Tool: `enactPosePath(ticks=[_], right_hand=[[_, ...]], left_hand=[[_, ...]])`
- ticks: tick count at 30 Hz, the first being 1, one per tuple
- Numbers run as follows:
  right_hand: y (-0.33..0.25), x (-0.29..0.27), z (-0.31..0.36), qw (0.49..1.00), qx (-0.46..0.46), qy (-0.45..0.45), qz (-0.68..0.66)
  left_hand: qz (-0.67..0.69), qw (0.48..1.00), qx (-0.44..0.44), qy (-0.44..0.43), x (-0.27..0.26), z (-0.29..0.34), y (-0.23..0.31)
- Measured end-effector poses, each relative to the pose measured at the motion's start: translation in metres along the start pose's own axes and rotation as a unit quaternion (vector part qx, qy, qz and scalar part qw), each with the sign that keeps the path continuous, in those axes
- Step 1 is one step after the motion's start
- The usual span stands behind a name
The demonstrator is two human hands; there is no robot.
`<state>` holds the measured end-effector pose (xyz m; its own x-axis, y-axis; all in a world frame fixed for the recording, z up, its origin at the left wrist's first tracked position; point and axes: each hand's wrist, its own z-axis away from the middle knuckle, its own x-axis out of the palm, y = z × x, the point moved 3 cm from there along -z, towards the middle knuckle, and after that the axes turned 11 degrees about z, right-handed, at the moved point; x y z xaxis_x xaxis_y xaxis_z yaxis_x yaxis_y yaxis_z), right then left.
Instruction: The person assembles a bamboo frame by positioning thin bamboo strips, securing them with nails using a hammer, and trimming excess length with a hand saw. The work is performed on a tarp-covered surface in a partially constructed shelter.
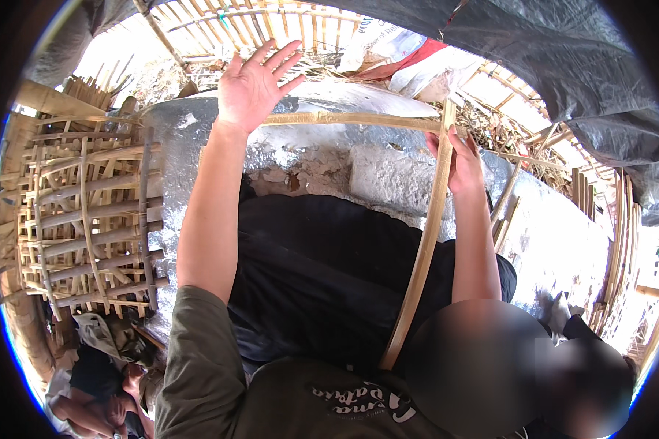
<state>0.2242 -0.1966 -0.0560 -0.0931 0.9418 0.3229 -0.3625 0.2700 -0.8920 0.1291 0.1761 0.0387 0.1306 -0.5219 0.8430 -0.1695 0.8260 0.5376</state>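
Note:
My left hand (pixel 255 86) is raised palm up with its fingers spread, holding nothing. Behind its wrist passes a flat, pale bamboo strip (pixel 344 118) that runs crosswise to the right; my forearm hides part of it. On the right, my right hand (pixel 463 162) grips the corner where this strip meets a second, longer bamboo strip (pixel 430 227). That longer one slants down toward my shirt, bending slightly. Whether the two strips are fastened together at the crossing I cannot tell.
Beyond my lap, covered in black cloth (pixel 307 249), stands a rough whitish block wall (pixel 388 175). A bamboo lattice (pixel 88 219) leans at left, above a seated person (pixel 95 399). Grey plastic sheeting (pixel 534 51) hangs overhead; upright bamboo slats (pixel 619 249) stand at right.

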Motion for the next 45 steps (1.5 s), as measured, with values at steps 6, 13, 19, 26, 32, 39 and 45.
enactPosePath(ticks=[6, 13, 19, 26, 32, 39, 45], right_hand=[[0.002, 0.002, -0.002, 1.0, -0.007, -0.022, 0.003], [0.007, -0.008, -0.009, 0.998, -0.008, -0.045, -0.031], [0.008, -0.007, -0.013, 0.993, -0.025, -0.086, -0.083], [0.012, -0.009, -0.013, 0.992, -0.005, -0.047, -0.114], [0.004, 0.004, 0.002, 0.998, -0.019, -0.016, -0.062], [0.008, 0.003, -0.007, 0.993, -0.019, -0.08, -0.08], [0.008, 0.004, -0.003, 0.997, -0.014, -0.029, -0.073]], left_hand=[[0.011, 0.999, 0.046, 0.008, -0.06, -0.018, 0.009], [0.163, 0.986, 0.005, 0.027, -0.01, 0.002, 0.008], [-0.098, 0.994, 0.009, 0.052, -0.022, -0.002, 0.007], [0.084, 0.994, -0.057, -0.036, -0.036, -0.008, 0.005], [-0.237, 0.97, -0.032, 0.046, -0.004, 0.004, -0.012], [-0.361, 0.931, -0.006, -0.044, -0.068, -0.02, 0.006], [-0.403, 0.911, -0.083, 0.015, -0.024, -0.005, -0.015]])
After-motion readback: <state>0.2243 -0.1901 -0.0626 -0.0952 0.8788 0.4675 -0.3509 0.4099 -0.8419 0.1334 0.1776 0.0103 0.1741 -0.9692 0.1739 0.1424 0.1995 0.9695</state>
